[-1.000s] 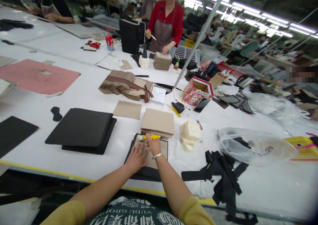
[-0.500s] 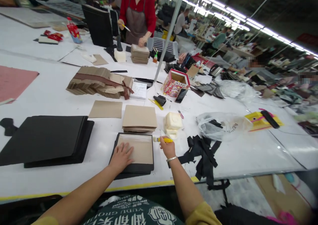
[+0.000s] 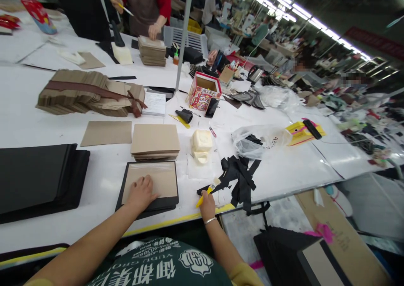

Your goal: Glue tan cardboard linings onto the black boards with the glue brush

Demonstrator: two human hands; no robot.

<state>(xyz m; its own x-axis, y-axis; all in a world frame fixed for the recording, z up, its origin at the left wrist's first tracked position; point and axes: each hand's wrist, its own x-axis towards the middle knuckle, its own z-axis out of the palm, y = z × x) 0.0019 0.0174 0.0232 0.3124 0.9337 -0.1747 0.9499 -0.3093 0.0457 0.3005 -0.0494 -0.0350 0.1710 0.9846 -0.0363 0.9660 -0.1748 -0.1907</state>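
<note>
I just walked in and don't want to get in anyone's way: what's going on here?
At a white table, a person's left hand rests on a tan board lying on black sheets. The right hand holds a yellow-handled brush, off the board, near black strips. A stack of tan boards sits just beyond. Across the table, a co-worker in red holds another brush, with one hand on a second stack.

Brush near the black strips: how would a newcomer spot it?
Start at the white table: the right hand is at its near edge, beside black strips. It holds the brush, yellow-handled with pale bristles, nearer than another brush in a co-worker's hand.
</note>
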